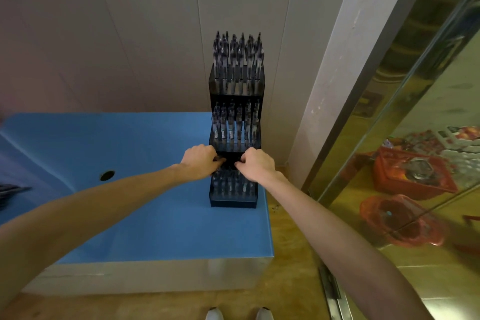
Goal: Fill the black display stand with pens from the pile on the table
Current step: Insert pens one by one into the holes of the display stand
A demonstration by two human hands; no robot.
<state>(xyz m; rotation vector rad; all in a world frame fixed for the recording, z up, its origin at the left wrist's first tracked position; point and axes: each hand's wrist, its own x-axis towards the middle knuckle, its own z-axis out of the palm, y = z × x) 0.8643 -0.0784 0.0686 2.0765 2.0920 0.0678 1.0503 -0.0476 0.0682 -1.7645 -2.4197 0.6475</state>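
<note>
Left of the left hand (201, 161), a dark hole (107, 175) sat in the blue table (145, 228), and farther left a few pens (13, 189) showed at the frame's edge. Right of the right hand (257, 163), beyond the table's edge, red baskets (413, 171) showed behind glass (389, 138). Both hands met at the stand (235, 201), over its lowest tier, fingers curled and pinching at something small between them; what they held I could not tell. The black stand rose in three steps, each tier packed with upright pens, the top tier (237, 60) well above the hands. It stood at the table's far right corner, against a pale panelled wall (130, 34); tan floor (291, 280) lay below.
</note>
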